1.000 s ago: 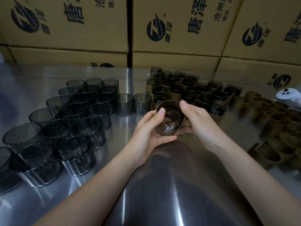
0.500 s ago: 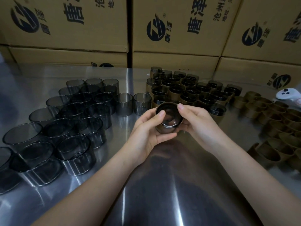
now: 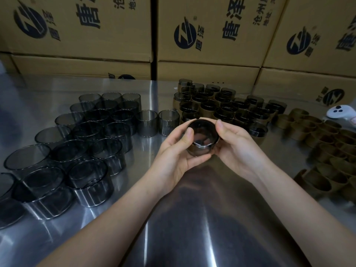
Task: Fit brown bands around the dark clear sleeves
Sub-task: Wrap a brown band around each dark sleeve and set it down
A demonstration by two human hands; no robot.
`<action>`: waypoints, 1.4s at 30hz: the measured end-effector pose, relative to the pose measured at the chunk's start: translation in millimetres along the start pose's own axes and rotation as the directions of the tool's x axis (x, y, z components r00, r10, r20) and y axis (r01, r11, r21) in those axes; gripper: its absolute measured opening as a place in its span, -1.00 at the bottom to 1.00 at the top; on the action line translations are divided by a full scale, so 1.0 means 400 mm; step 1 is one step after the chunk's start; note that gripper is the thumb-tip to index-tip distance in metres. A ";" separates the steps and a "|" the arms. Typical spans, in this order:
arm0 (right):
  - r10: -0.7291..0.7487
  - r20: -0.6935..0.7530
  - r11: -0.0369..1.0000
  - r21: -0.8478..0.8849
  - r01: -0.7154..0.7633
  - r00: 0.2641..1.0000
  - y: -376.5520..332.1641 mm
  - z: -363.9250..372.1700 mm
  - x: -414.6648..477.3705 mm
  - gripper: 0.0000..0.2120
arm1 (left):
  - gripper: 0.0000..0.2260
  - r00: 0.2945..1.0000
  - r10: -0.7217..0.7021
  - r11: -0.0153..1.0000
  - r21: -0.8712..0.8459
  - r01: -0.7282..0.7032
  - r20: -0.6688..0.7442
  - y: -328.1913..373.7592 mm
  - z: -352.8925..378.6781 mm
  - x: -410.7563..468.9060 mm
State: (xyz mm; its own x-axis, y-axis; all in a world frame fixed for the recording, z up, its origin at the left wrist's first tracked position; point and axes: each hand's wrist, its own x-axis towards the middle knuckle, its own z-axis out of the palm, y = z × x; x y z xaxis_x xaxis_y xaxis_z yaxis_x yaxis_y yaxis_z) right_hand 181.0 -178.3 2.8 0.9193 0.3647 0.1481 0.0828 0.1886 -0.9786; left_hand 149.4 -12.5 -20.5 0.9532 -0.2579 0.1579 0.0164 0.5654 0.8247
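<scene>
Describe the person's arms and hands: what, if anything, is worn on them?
The left forearm and right forearm are bare, with no clothing on them in view. The left hand and right hand wear no gloves; no ring, watch or bracelet shows. The visible thumbnails are short and look unpainted.

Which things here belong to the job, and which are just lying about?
Job: sleeve held by left hand and right hand; bare sleeves; loose bands; banded sleeves.
Lying about: white controller; cartons.

Dark clear sleeve (image 3: 202,136) tilted, held above table (brown band (image 3: 199,151) seemingly around it).
</scene>
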 end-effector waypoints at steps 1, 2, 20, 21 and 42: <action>0.001 -0.002 1.000 0.000 -0.001 1.000 0.000 0.001 -0.001 -0.64 | -0.55 1.000 -0.002 1.000 0.000 0.002 0.002 0.000 -0.001 -0.001; 0.003 -0.004 1.000 0.000 -0.003 1.000 0.000 0.002 -0.002 -0.64 | -0.55 1.000 -0.005 1.000 0.003 0.005 0.006 0.001 -0.001 0.000; 0.190 -0.452 0.981 0.130 -0.146 0.871 0.012 0.057 -0.007 -0.64 | -0.48 0.993 -0.109 0.979 0.172 0.114 -0.036 -0.028 0.027 0.005; 0.170 -0.453 0.985 0.102 -0.138 0.875 0.013 0.063 -0.008 -0.63 | -0.43 0.989 -0.103 0.971 0.206 0.123 -0.101 -0.030 0.033 0.005; -0.174 -0.348 0.983 -0.113 0.143 0.921 0.019 0.116 -0.024 -0.54 | -0.50 0.912 0.132 0.911 0.411 0.043 -0.389 -0.038 0.066 -0.001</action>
State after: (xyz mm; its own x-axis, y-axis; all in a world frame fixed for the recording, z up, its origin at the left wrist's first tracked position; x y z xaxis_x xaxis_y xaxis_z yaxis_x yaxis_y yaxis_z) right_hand 155.0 -138.2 0.5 0.9663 -0.0143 0.2572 0.2567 0.1344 -0.9571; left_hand 140.8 -41.5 -18.8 0.9887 0.1440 0.0419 -0.0681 0.1822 0.9809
